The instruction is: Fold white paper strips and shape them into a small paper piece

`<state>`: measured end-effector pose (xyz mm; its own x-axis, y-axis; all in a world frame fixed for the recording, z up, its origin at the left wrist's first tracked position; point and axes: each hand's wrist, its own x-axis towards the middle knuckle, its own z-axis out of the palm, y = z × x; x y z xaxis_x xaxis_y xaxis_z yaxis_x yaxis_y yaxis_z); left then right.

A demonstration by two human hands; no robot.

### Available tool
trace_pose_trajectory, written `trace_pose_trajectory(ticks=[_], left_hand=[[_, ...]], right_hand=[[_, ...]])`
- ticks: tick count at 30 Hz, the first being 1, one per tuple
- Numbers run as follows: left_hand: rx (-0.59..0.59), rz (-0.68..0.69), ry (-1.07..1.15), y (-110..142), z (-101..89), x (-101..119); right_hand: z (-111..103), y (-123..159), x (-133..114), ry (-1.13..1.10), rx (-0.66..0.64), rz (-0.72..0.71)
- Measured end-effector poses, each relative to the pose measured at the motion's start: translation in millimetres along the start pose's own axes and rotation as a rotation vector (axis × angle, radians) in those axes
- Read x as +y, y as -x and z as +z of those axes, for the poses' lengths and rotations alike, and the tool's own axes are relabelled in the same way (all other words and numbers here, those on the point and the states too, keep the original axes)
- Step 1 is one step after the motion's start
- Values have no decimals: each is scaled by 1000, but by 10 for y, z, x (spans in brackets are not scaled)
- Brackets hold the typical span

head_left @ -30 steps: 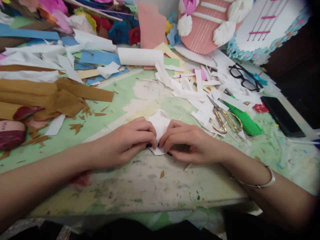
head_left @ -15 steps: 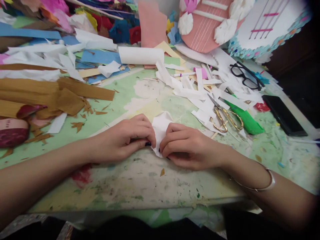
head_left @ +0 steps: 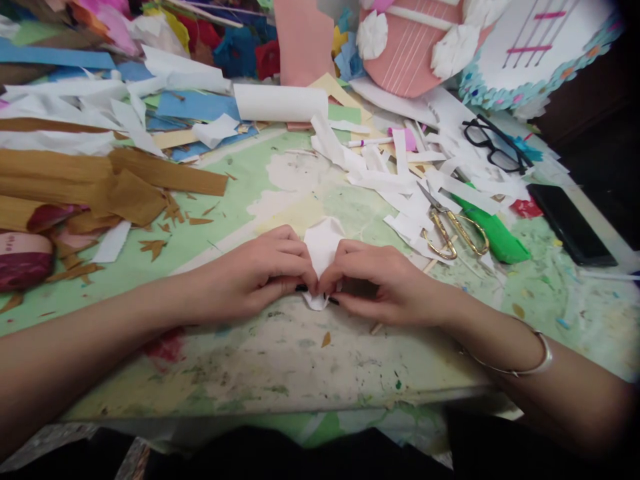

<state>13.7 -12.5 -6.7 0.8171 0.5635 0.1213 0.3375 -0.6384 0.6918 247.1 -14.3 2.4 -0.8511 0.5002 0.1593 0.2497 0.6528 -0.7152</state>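
Observation:
A small piece of white crepe paper (head_left: 323, 243) with a rounded upper edge is held low over the table between my two hands. My left hand (head_left: 270, 270) pinches its left edge with thumb and fingers. My right hand (head_left: 383, 280) pinches the lower right part, the thumb and index fingertip close to the left hand's fingertips. Both hands are closed on the paper, and the fingers cover some of its lower half. A thin stick end (head_left: 377, 328) pokes out beneath the right hand.
Gold-handled scissors (head_left: 453, 230) lie right of my hands, among white paper strips (head_left: 380, 170). Beyond are glasses (head_left: 495, 147) and a black phone (head_left: 573, 223). Brown crepe paper (head_left: 135, 193) lies left, a white paper roll (head_left: 280, 103) behind. Decorated paper instruments (head_left: 400, 60) stand at the back.
My right-hand fingers have opened out from a curled grip to a thumb-and-index pinch. Both hands' fingertips have drawn closer together on the paper. The view has shifted slightly.

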Motion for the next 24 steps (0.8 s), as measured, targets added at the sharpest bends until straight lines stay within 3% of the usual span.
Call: trace_pose_trajectory(ticks=[5,24], left_hand=[[86,-111,-16,-6,33,23],[146,-161,-78,-8,116,69]], right_hand=[[46,-11,-13,30,73,57],[102,-6,-75,131,97,111]])
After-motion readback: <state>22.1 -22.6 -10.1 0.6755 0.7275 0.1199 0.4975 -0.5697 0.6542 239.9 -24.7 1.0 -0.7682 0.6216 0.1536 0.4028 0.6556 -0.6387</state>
